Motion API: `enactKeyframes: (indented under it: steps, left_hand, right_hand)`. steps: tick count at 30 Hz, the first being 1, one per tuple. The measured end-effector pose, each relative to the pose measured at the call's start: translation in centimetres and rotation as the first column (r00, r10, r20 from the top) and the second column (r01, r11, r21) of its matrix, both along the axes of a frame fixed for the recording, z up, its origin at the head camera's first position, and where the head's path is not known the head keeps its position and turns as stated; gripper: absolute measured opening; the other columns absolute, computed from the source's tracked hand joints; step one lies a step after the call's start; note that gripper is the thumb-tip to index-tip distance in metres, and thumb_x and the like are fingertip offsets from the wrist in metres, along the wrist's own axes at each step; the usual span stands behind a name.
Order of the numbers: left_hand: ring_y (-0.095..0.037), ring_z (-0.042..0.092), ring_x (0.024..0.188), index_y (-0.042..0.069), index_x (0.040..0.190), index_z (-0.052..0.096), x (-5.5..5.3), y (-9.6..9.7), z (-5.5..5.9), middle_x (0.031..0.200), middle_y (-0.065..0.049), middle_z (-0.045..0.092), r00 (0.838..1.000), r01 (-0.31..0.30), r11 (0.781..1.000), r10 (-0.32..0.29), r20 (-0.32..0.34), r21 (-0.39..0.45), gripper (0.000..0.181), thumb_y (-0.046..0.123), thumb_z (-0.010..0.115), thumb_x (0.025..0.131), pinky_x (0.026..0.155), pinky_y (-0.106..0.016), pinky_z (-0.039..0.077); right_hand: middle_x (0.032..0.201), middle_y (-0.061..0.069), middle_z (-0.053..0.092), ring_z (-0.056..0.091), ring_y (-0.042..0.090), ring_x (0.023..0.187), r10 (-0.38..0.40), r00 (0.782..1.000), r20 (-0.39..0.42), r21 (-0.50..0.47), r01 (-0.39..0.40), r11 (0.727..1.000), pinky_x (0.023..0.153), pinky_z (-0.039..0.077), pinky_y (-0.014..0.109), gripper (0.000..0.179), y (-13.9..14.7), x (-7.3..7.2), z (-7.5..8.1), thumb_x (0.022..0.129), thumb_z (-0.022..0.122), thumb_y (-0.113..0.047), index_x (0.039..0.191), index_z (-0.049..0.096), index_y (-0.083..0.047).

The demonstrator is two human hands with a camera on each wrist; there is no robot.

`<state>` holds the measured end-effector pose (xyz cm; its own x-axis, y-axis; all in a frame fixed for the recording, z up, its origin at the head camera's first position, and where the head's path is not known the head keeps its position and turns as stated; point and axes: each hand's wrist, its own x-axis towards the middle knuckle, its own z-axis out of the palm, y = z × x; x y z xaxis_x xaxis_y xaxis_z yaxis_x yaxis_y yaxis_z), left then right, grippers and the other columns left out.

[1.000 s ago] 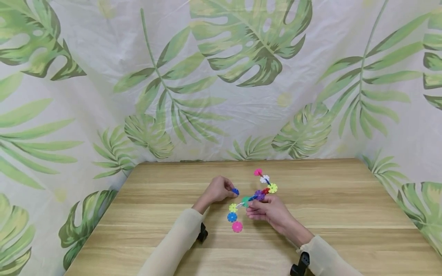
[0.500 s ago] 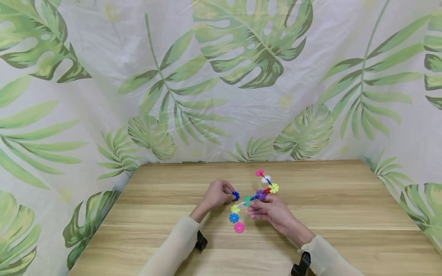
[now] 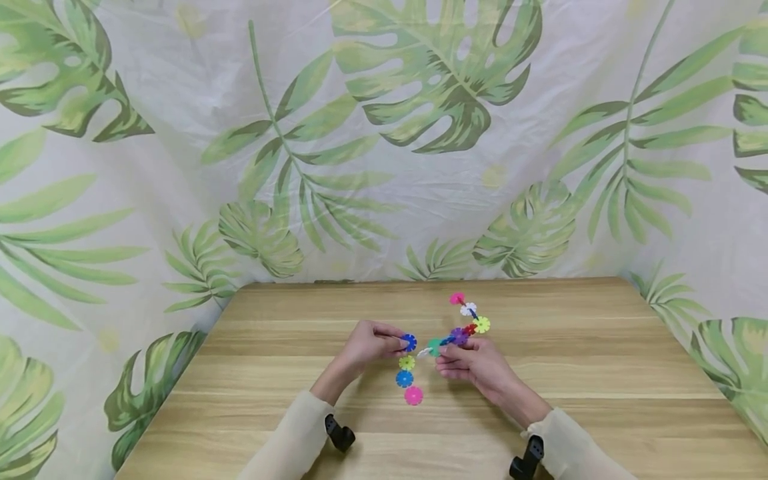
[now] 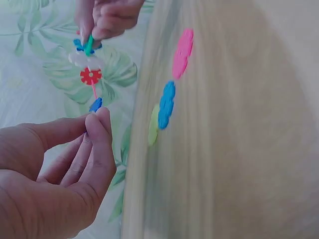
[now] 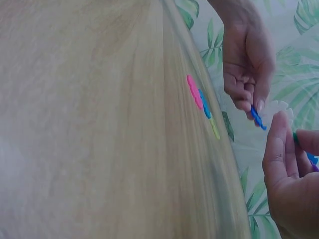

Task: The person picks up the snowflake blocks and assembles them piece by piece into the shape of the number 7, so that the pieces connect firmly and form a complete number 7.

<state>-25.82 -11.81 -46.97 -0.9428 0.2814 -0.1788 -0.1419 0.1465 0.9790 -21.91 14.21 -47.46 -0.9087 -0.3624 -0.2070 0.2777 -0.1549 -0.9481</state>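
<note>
My left hand [image 3: 373, 347] pinches a dark blue notched plastic disc [image 3: 409, 343] between thumb and fingertips. My right hand [image 3: 486, 370] holds a chain of interlocking notched discs near its lower end, pinching by the green disc [image 3: 435, 347]. From there the chain runs up and away through a purple disc [image 3: 459, 335] and a yellow disc [image 3: 482, 325] to a pink disc [image 3: 457, 299]. At its near end a white disc [image 3: 423, 352] points toward the blue one, with a small gap in the head view. In the right wrist view my fingers partly cover the white disc [image 5: 281, 106].
Three loose discs lie in a row on the wooden table [image 3: 270, 393], below the hands: yellow-green [image 3: 407, 363], light blue [image 3: 405, 379] and pink [image 3: 413, 396]. A leaf-patterned cloth [image 3: 384, 167] hangs behind the table's far edge.
My left hand has drawn back a little toward me and to the left, turning the blue disc to face the camera. My right hand has shifted slightly right with the chain.
</note>
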Motion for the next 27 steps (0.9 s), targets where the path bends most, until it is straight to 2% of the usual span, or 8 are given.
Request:
enactKeyframes:
  steps: [7, 10, 18, 27]
  left_hand:
    - [-0.012, 0.077, 0.082, -0.007, 0.116, 0.076, 1.6, 0.1, 0.1, 0.1, -0.015, 0.081, 0.999, 0.023, 1.0, -0.023, 0.025, 0.005, 0.023, 0.002, 0.072, 0.096, 0.085, -0.035, 0.066]
    - [-0.013, 0.078, 0.081, -0.008, 0.118, 0.074, 2.1, 0.2, 0.3, 0.099, -0.015, 0.081, 0.999, 0.019, 0.999, -0.021, 0.048, 0.034, 0.024, 0.001, 0.071, 0.095, 0.083, -0.032, 0.066]
    - [-0.013, 0.078, 0.083, -0.007, 0.12, 0.072, 2.7, 0.2, 0.6, 0.1, -0.013, 0.081, 0.997, 0.027, 0.997, -0.031, 0.066, 0.066, 0.027, 0.003, 0.072, 0.096, 0.086, -0.032, 0.066]
    - [-0.016, 0.08, 0.083, -0.01, 0.12, 0.068, 3.2, 0.6, 0.2, 0.094, -0.012, 0.081, 0.996, 0.002, 0.993, -0.013, 0.093, 0.117, 0.028, 0.003, 0.073, 0.096, 0.078, -0.024, 0.065]
  right_hand:
    - [0.098, 0.015, 0.081, 0.08, 0.018, 0.087, -0.007, 1.0, 0.005, 0.001, 0.007, 1.0, 0.086, 0.066, 0.032, 0.031, 0.3, -0.1, 0.0, 0.103, 0.068, -0.013, 0.121, 0.065, 0.011]
    - [0.096, 0.013, 0.081, 0.08, 0.018, 0.087, -0.013, 1.0, 0.006, -0.004, 0.013, 1.0, 0.085, 0.066, 0.032, 0.031, 0.2, -0.1, 0.0, 0.103, 0.067, -0.013, 0.121, 0.065, 0.012]
    - [0.094, 0.011, 0.081, 0.08, 0.018, 0.087, -0.016, 1.0, 0.0, -0.012, 0.016, 1.0, 0.085, 0.066, 0.031, 0.028, 0.2, -0.1, 0.0, 0.104, 0.065, -0.011, 0.12, 0.065, 0.012]
    - [0.093, 0.009, 0.081, 0.08, 0.016, 0.088, -0.026, 1.0, -0.004, -0.037, 0.026, 0.999, 0.086, 0.065, 0.03, 0.027, 0.0, -0.1, -0.2, 0.105, 0.062, -0.009, 0.122, 0.064, 0.013]
